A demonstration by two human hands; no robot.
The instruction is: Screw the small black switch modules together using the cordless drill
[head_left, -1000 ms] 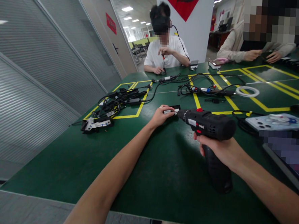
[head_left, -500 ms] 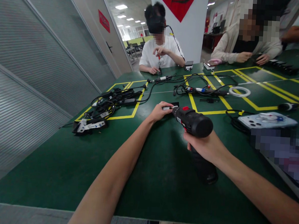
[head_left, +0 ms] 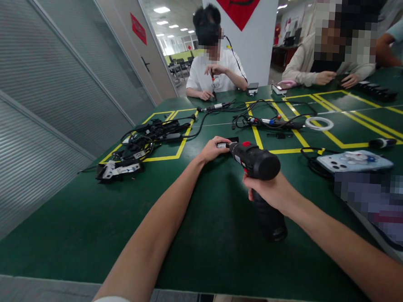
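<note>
My right hand (head_left: 274, 192) is wrapped tight round the grip of the black cordless drill (head_left: 257, 162), nose pointing toward 11 o'clock. Just beyond its chuck, my left hand (head_left: 212, 149) pinches a small silver-and-black part (head_left: 226, 144) flat on the green table (head_left: 81, 216), touching the drill tip. At 3 o'clock, a phone (head_left: 354, 161) lies face down. At 10 o'clock, a tangle of black cables (head_left: 147, 136) sits in a yellow-taped box; its white labels are too small to read. Far at 12, a person in a white shirt (head_left: 211, 72); above, a red sign (head_left: 237, 2), writing cut off.
</note>
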